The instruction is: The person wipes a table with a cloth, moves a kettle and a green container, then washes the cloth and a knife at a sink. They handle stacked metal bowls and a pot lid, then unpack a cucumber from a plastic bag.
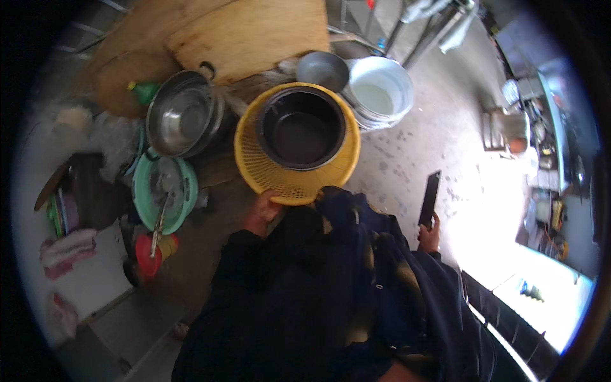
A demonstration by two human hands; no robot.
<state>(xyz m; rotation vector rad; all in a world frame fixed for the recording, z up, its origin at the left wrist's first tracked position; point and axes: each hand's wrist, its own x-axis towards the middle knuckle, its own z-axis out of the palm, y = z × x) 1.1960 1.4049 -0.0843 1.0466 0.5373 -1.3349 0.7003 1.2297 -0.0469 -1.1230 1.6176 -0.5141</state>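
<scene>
My left hand (265, 209) grips the near-left rim of a yellow plastic mesh basket (248, 160). Inside that basket sits a dark round metal pot (301, 136), with nothing visible in it. Off to the right, my right hand (429, 234) is closed around the lower end of a cleaver (430, 199); its broad dark blade points up and away from me, apart from the basket. The cleaver's handle is mostly hidden by my fingers. My dark jacket covers the basket's nearest edge.
Stainless steel basins (184, 114) stand left of the basket, above a green plastic colander (138, 191) and a red plastic container (148, 255). Beyond the basket are a grey bowl (322, 71), a white bucket (381, 88) and a wooden board (258, 38). Concrete floor (405, 157) stretches rightward.
</scene>
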